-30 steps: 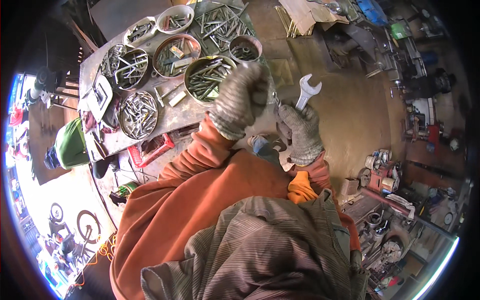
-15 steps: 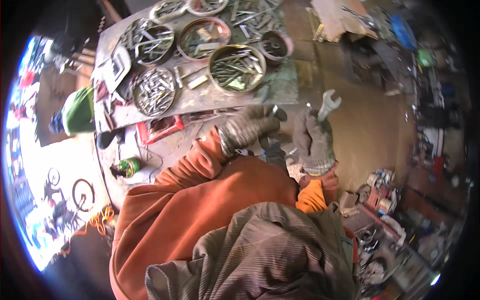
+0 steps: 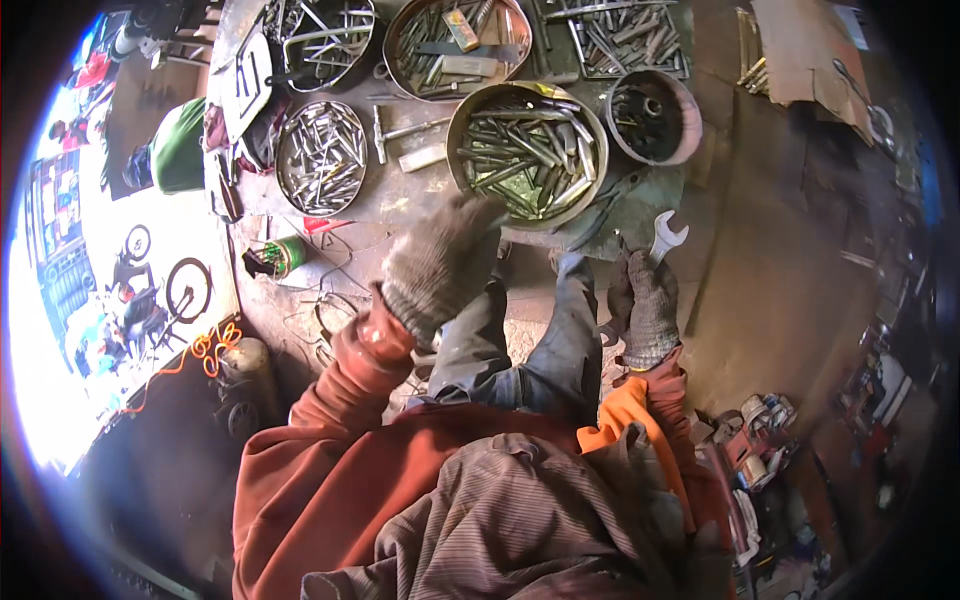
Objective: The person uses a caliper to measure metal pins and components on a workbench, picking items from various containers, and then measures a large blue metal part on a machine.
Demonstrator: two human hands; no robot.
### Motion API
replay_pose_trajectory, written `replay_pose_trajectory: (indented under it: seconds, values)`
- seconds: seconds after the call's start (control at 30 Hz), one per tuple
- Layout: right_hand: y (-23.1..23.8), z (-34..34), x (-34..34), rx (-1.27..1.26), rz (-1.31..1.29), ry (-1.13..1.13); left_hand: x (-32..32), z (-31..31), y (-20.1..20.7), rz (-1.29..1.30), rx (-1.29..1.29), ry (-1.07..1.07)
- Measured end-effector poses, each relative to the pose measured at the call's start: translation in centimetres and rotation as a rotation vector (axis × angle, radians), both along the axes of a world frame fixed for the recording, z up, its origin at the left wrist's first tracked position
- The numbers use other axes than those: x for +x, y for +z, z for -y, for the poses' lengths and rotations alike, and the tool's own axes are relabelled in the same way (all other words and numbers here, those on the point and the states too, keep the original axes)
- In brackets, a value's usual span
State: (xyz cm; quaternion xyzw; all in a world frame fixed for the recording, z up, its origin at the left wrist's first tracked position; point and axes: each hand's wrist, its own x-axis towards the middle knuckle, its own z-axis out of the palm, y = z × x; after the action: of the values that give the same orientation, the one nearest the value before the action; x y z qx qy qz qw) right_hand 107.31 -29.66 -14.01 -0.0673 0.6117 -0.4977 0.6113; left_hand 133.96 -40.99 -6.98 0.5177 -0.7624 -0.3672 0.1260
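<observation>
My right hand [image 3: 648, 310], in a grey knit glove, is closed round an open-end wrench [image 3: 667, 236]. Its pale jaw sticks out beyond the fingers, while the glove hides much of the shank. My left hand [image 3: 445, 262], gloved the same way, is at the near edge of the table, just short of a round tin of drill bits [image 3: 455, 150]. Motion smears its fingers, so I cannot make out whether they hold anything. A hammer [image 3: 415, 130] lies on the tabletop to the left of that tin, beside a pale block [image 3: 422, 158].
The worktable [image 3: 395, 205] carries several round containers of metal pieces, among them a tin of small bits [image 3: 282, 170] and a dark bucket [image 3: 695, 135]. A green can [image 3: 290, 255] stands below at left. Cardboard [image 3: 805, 50] lies far right, clutter [image 3: 750, 440] at lower right.
My left hand has moved left and is now blurred. The table and its tins appear larger and closer. My right hand still grips the wrench, held slightly lower in the picture.
</observation>
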Motion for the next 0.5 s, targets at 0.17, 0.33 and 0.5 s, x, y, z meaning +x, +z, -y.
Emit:
replay_pose_trajectory:
  seconds: [0.17,0.33,0.5]
  values:
    - [-3.4,3.3,-2.9,0.027,-0.047,0.171,-3.9,7.0,-4.3,0.386,-0.119,-0.059]
    - [-6.1,4.3,-5.0,0.072,-0.131,0.298,-6.3,5.3,-3.7,0.462,-0.005,-0.078]
    - [-6.0,4.8,-4.7,-0.061,-0.004,0.257,-5.8,2.2,-1.2,0.508,0.019,-0.141]
